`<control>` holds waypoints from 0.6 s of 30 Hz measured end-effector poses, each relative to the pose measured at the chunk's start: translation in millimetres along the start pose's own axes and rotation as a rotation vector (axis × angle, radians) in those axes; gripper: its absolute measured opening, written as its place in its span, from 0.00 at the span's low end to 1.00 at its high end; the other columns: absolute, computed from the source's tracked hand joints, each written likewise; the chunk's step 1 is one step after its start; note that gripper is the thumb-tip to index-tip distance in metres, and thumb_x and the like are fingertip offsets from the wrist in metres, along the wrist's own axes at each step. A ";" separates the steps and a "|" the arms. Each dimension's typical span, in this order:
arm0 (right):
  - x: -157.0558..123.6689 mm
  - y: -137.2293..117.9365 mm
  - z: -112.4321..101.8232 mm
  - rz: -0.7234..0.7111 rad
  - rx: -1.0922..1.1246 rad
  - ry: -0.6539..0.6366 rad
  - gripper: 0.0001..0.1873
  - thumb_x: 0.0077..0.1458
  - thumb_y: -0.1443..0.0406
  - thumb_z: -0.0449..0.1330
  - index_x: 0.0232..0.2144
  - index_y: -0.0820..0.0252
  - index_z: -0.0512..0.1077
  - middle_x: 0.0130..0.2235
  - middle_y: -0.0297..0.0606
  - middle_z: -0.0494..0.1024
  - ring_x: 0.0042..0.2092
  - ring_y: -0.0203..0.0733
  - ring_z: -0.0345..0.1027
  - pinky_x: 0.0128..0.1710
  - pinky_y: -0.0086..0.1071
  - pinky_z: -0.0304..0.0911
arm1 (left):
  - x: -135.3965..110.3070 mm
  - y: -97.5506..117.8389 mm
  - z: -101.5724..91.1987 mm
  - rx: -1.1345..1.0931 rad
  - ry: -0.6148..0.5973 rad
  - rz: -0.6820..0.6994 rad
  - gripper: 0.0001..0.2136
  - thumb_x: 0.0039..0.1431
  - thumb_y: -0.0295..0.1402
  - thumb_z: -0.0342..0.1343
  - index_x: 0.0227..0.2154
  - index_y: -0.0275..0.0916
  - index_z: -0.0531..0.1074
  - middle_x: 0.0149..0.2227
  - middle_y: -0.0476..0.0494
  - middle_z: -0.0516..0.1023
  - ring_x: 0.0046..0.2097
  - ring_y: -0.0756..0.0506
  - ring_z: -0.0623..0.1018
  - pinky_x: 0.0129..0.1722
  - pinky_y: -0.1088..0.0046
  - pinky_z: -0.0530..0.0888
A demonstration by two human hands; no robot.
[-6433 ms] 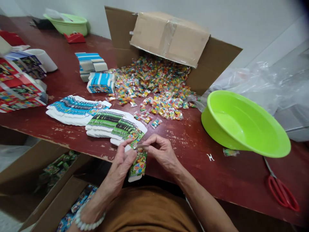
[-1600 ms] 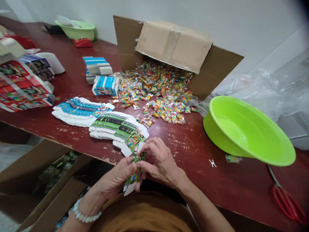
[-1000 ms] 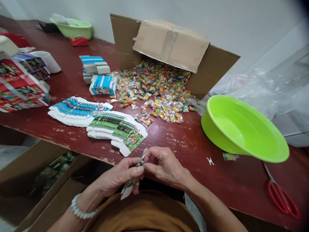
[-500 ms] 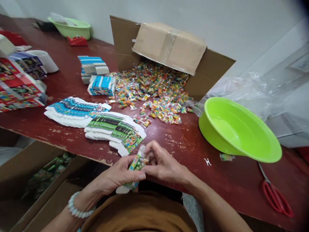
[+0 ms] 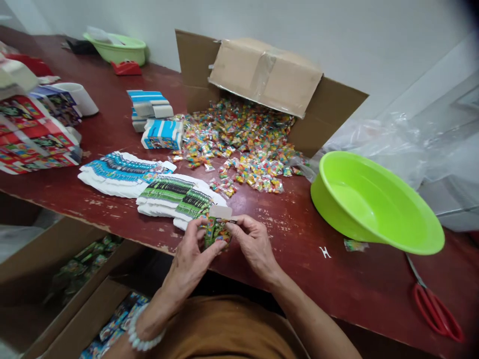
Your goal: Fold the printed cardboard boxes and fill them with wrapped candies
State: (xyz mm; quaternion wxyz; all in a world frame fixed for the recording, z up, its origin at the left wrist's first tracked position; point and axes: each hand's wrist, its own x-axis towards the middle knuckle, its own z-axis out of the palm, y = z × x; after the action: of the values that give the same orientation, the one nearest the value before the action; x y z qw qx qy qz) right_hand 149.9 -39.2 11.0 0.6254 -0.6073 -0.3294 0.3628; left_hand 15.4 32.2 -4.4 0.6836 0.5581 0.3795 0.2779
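One carton (image 5: 216, 230) has been turned.

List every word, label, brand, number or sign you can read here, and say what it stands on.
No printed text is readable.
Too small or blurred: print on the small green box in the left hand and right hand, the fanned green cartons, fanned blue cartons, red boxes and blue bundles.
A loose white piece on the table resembles "H", but seems a shape, not print.
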 end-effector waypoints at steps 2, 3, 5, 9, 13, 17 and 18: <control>1.0 -1.3 -2.0 0.018 -0.020 -0.010 0.15 0.52 0.61 0.65 0.42 0.59 0.75 0.31 0.32 0.78 0.32 0.37 0.69 0.34 0.30 0.65 | -4.0 -1.3 2.4 -0.041 0.025 0.037 0.35 0.48 0.36 0.70 0.56 0.44 0.60 0.47 0.42 0.80 0.40 0.42 0.82 0.36 0.67 0.81; 0.9 -1.1 -2.1 0.042 -0.005 -0.014 0.20 0.51 0.62 0.66 0.47 0.58 0.72 0.31 0.31 0.78 0.32 0.37 0.70 0.34 0.30 0.65 | -6.3 -0.4 4.0 -0.076 0.008 0.050 0.36 0.49 0.35 0.70 0.59 0.46 0.57 0.48 0.41 0.80 0.42 0.43 0.83 0.38 0.67 0.81; -0.4 1.0 -0.2 0.079 0.084 -0.002 0.28 0.49 0.62 0.68 0.52 0.55 0.65 0.31 0.30 0.77 0.33 0.37 0.71 0.35 0.30 0.66 | -10.1 3.7 7.2 -0.161 -0.029 0.064 0.39 0.51 0.34 0.68 0.63 0.47 0.53 0.51 0.40 0.79 0.44 0.43 0.83 0.40 0.67 0.81; -3.6 7.6 6.3 0.016 0.257 0.017 0.21 0.49 0.62 0.68 0.46 0.54 0.69 0.37 0.32 0.77 0.38 0.36 0.71 0.39 0.29 0.67 | -13.3 11.3 10.1 -0.264 -0.037 0.044 0.43 0.52 0.35 0.68 0.67 0.46 0.50 0.56 0.37 0.77 0.48 0.41 0.82 0.42 0.68 0.81; -2.5 9.6 3.8 -0.012 0.226 -0.077 0.15 0.53 0.60 0.66 0.43 0.55 0.74 0.36 0.32 0.76 0.36 0.35 0.69 0.37 0.28 0.65 | -12.7 10.3 3.7 -0.171 -0.063 0.049 0.35 0.53 0.39 0.66 0.63 0.40 0.61 0.58 0.36 0.76 0.55 0.38 0.78 0.47 0.68 0.79; 3.9 5.5 -4.8 0.014 0.075 -0.084 0.10 0.53 0.58 0.66 0.31 0.60 0.75 0.31 0.32 0.76 0.32 0.34 0.66 0.36 0.29 0.63 | -9.6 10.6 -7.1 0.125 -0.084 0.047 0.24 0.57 0.45 0.61 0.54 0.39 0.74 0.55 0.39 0.79 0.53 0.37 0.79 0.50 0.64 0.77; 5.8 4.3 -6.3 0.039 0.067 -0.092 0.11 0.52 0.58 0.67 0.28 0.61 0.75 0.30 0.32 0.76 0.32 0.34 0.66 0.36 0.29 0.63 | -8.4 11.0 -9.1 0.187 -0.075 0.058 0.23 0.58 0.46 0.60 0.52 0.39 0.76 0.54 0.39 0.80 0.53 0.36 0.79 0.52 0.62 0.76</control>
State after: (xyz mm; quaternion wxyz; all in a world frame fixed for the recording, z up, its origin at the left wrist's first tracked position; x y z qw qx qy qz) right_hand 158.1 -37.5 6.2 0.6222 -0.5750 -0.3338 0.4133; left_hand 3.6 32.9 7.2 0.6340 0.6401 0.3615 0.2399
